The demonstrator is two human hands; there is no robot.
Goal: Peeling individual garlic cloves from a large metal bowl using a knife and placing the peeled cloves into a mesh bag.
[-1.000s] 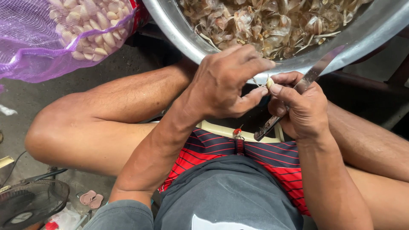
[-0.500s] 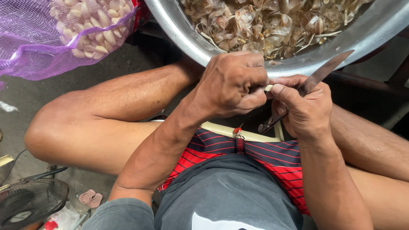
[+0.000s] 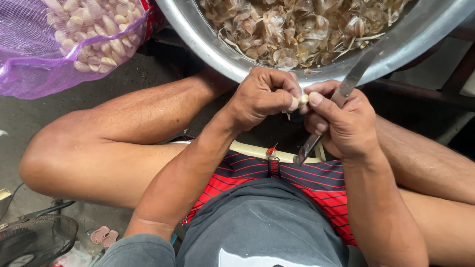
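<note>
**Garlic clove pinched between my 2 hands**

My left hand (image 3: 262,99) is curled nearly closed, thumb and fingers pinching a small pale peeled garlic clove (image 3: 298,102). My right hand (image 3: 344,123) is closed around a slim steel knife (image 3: 341,99), its thumb pressing on the clove, the blade rising toward the rim of the big round metal basin (image 3: 208,44). The clove sits just below that rim, above my lap. The basin holds dry papery garlic skins (image 3: 297,29). At the upper left, a purple mesh sack (image 3: 44,74) bulges with cloves.
</note>
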